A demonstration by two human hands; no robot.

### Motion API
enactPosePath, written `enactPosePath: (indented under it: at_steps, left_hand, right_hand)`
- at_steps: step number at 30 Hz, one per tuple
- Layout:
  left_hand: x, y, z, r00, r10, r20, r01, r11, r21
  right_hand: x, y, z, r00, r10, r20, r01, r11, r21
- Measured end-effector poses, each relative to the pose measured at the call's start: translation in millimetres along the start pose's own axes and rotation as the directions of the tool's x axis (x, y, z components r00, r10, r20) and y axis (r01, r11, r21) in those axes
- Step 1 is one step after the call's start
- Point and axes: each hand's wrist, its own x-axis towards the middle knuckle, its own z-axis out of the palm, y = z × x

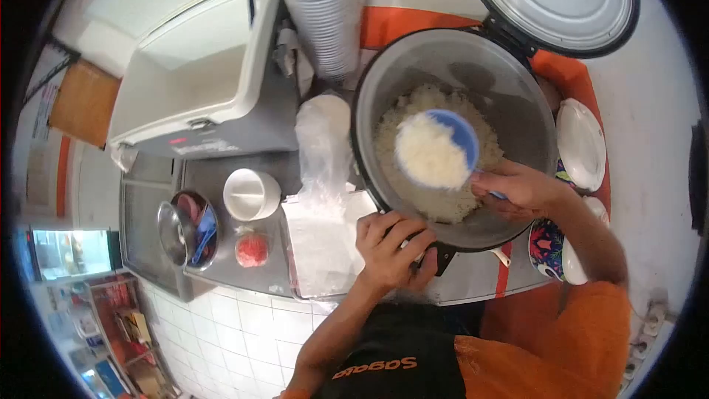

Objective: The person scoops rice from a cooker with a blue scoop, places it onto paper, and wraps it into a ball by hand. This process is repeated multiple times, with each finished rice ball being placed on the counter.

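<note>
A large round rice pot (543, 114) with grey inner walls stands in front of me, with cooked white rice (447, 214) in its bottom. My right hand (521, 191) reaches over the near right rim and grips the handle of a blue scoop (464, 137). White rice (428, 151) is heaped in the scoop, which hangs above the rice in the pot. My left hand (395, 247) is closed around the black front handle (445, 257) at the pot's near edge, its fingers curled. The pot's hinged lid (557, 0) stands raised at the back right.
To the left sit an opened cooler box (236, 122), tall stacked bowls (317, 15), white paper sheets (317, 244), a white container (251, 194), a bag of red stuff (252, 250) and a metal bowl (177, 233). White dishes (580, 144) and a patterned bowl (546, 247) line the right.
</note>
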Motion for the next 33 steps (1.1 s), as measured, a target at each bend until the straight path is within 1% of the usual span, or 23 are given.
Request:
enactPosePath:
  at_steps: [1,2,4,5,6,7,8,9,10,13,14,15,16,17,18,20,22,25,26,28,31,33]
  left_hand:
    - [-3.4,-0.4,-3.4,1.0,0.002,0.016,-0.002,0.999,-0.038]
    - [-7.9,-1.0,-13.7,0.998,-0.063,0.023,0.067,0.973,-0.22]
    - [-32.4,-8.1,-34.3,0.967,-0.231,-0.111,0.207,0.959,-0.193]
    - [-54.1,-12.9,-46.8,0.931,-0.32,-0.174,0.289,0.94,-0.182]
    - [-83.3,-27.2,-59.3,0.891,-0.439,-0.116,0.426,0.896,-0.122]
    - [-116.4,-45.3,-74.5,0.829,-0.556,-0.058,0.553,0.831,-0.053]
    - [-146.0,-61.4,-93.0,0.829,-0.55,0.101,0.521,0.825,0.22]
    - [-173.1,-75.4,-106.4,0.787,-0.562,0.254,0.413,0.786,0.459]
    - [-201.9,-80.7,-113.7,0.7,-0.612,0.368,0.352,0.744,0.567]
    - [-265.2,-77.5,-120.3,0.603,-0.68,0.418,0.352,0.697,0.625]
    - [-291.8,-80.6,-114.1,0.515,-0.744,0.426,0.32,0.628,0.71]
    - [-291.4,-70.2,-113.8,0.529,-0.759,0.38,0.388,0.615,0.687]
    - [-295.0,-64.6,-113.3,0.544,-0.767,0.34,0.428,0.602,0.674]
    - [-298.8,-58.9,-112.0,0.556,-0.776,0.298,0.469,0.588,0.659]
    - [-296.9,-56.3,-109.3,0.562,-0.78,0.276,0.487,0.582,0.652]
    - [-293.4,-50.9,-110.5,0.564,-0.788,0.248,0.514,0.57,0.641]
    - [-298.0,-53.9,-109.6,0.563,-0.793,0.232,0.522,0.559,0.644]
    - [-300.9,-55.7,-109.0,0.548,-0.808,0.218,0.547,0.543,0.638]
    - [-299.8,-55.5,-107.7,0.54,-0.814,0.213,0.558,0.536,0.634]
    - [-299.2,-55.1,-108.3,0.529,-0.816,0.232,0.533,0.533,0.658]
    - [-299.3,-53.0,-106.5,0.501,-0.838,0.217,0.555,0.503,0.662]
    - [-298.1,-54.4,-104.5,0.483,-0.846,0.227,0.55,0.494,0.673]
  right_hand:
    - [-9.4,2.4,7.2,1.0,-0.028,-0.002,0.028,0.992,0.126]
    - [-21.9,4.6,19.9,0.996,-0.088,-0.029,0.092,0.98,0.176]
    - [-51.6,14.0,48.6,0.978,-0.195,-0.074,0.209,0.937,0.28]
    - [-66.5,15.2,66.7,0.971,-0.224,-0.082,0.239,0.915,0.325]
    - [-80.2,13.3,89.4,0.965,-0.247,-0.087,0.261,0.89,0.373]
    - [-82.7,18.0,112.6,0.964,-0.259,-0.058,0.26,0.875,0.407]
    - [-85.0,22.4,135.6,0.962,-0.271,-0.03,0.257,0.86,0.441]
    - [-80.1,32.1,148.0,0.958,-0.272,0.088,0.21,0.879,0.428]
    - [-74.9,41.6,160.4,0.941,-0.268,0.205,0.168,0.899,0.405]
    - [-10.7,74.0,214.3,0.927,-0.176,0.33,0.06,0.941,0.334]
    - [18.1,85.8,230.7,0.933,-0.21,0.293,0.099,0.931,0.352]
    - [67.5,121.7,249.4,0.904,-0.425,0.037,0.422,0.904,0.073]
    - [106.7,147.5,260.8,0.797,-0.6,-0.067,0.574,0.787,-0.226]
    - [145.2,172.4,272.4,0.647,-0.744,-0.168,0.571,0.619,-0.539]
    - [174.4,177.7,274.9,0.542,-0.825,-0.159,0.466,0.453,-0.76]
    - [197.7,184.8,285.6,0.44,-0.896,-0.063,0.285,0.206,-0.936]
    - [204.5,178.9,290.1,0.439,-0.898,0.033,0.233,0.078,-0.969]
    - [215.4,150.3,294.5,0.468,-0.881,0.068,0.243,0.054,-0.968]
    - [219.3,154.3,289.0,0.495,-0.866,0.072,0.253,0.064,-0.965]
    - [224.6,163.8,282.1,0.543,-0.836,0.079,0.281,0.092,-0.955]
    - [228.7,157.9,282.5,0.484,-0.872,-0.068,0.185,0.178,-0.967]
    - [222.6,151.1,289.2,0.513,-0.851,-0.114,0.208,0.253,-0.945]
